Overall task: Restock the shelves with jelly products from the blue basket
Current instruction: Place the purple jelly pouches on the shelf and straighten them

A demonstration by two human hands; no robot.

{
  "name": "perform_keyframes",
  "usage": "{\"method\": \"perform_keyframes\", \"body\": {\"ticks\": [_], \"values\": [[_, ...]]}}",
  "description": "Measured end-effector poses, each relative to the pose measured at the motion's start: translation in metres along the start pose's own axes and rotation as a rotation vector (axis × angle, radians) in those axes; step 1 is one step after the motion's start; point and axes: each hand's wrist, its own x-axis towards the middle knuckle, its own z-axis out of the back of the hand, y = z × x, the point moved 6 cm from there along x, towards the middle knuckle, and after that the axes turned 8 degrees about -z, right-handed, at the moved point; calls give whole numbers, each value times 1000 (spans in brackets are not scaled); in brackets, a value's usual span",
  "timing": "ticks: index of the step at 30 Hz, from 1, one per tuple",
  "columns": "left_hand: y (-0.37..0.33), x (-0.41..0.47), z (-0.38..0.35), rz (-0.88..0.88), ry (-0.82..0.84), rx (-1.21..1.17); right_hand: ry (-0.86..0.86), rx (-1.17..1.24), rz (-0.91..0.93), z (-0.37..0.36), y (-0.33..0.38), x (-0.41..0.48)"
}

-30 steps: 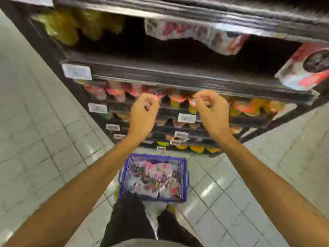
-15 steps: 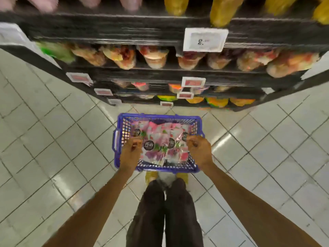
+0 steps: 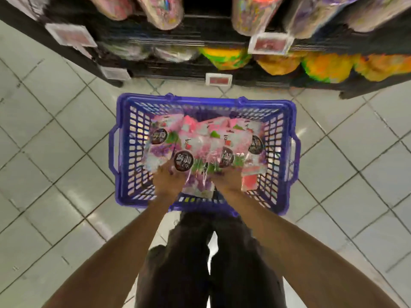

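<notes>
A blue basket (image 3: 124, 138) stands on the tiled floor in front of my legs. It holds several pink-and-white jelly packs (image 3: 206, 141) with dark round labels. Both hands are down inside it at the near side. My left hand (image 3: 168, 178) grips the near edge of a pack with a dark label. My right hand (image 3: 228, 180) grips the near edge of the neighbouring pack. My fingertips are hidden under the plastic. The black shelves (image 3: 155, 70) rise just beyond the basket.
The lower shelves carry yellow, green and orange jelly bags (image 3: 278, 63) and price tags (image 3: 219, 80). Pale bagged goods (image 3: 164, 12) hang over the upper shelf edge. Grey floor tiles (image 3: 55, 152) lie to the left and right of the basket.
My view has dropped from the shelves to the basket. Both hands came down from shelf height into the basket and have closed on packs at its near side.
</notes>
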Motion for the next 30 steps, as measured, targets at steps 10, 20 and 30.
{"method": "perform_keyframes", "body": {"ticks": [10,20,30], "values": [[-4,3,-25,218,161,-283,203,382,-58,11,-14,0],[-36,-13,-48,86,373,-407,288,916,-138,30,-37,-6],[-42,-43,-23,91,567,-487,328,800,-101,56,-39,-40]]}}
